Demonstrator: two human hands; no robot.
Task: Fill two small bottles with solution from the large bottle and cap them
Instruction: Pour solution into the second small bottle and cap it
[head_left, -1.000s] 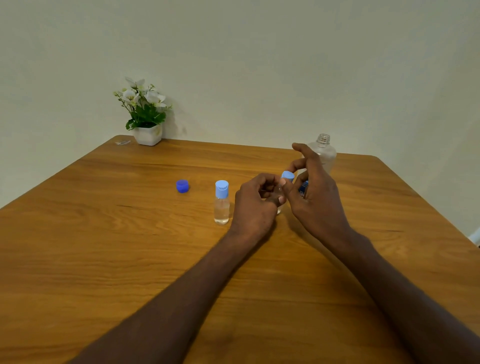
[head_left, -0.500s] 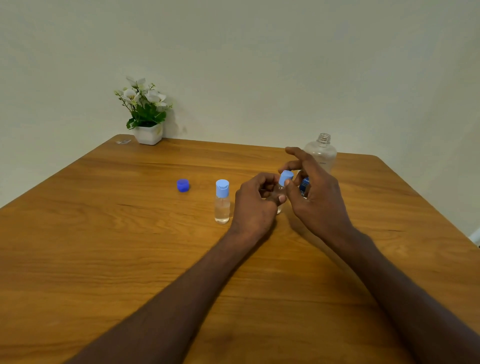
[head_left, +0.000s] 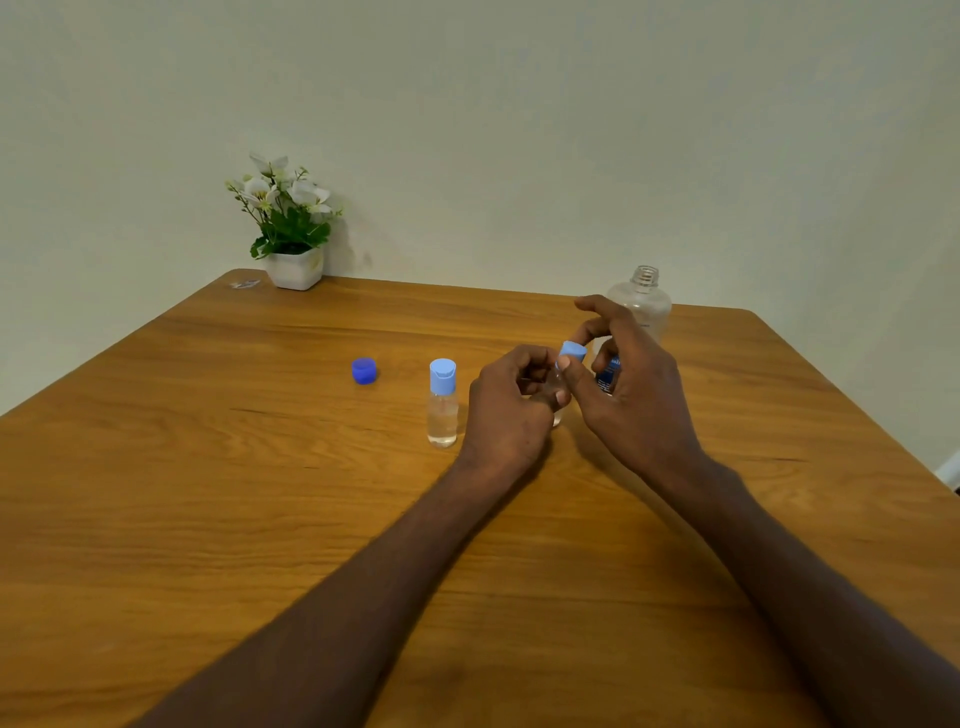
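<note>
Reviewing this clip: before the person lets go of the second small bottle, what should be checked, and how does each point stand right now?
1. First small bottle capped and upright: ok.
2. Second small bottle steadied by the left hand: ok.
3. Light blue cap held by the right hand: ok.
4. Cap seated straight and tight: not ok, it sits tilted.
5. Second bottle filled: cannot tell, fingers hide it.
6. Large bottle closed: not ok, its neck is open and the dark blue cap lies apart on the table.

A plain room in a home, going by the wooden table (head_left: 208, 493), potted flowers (head_left: 291, 228) and bare wall (head_left: 519, 130).
</note>
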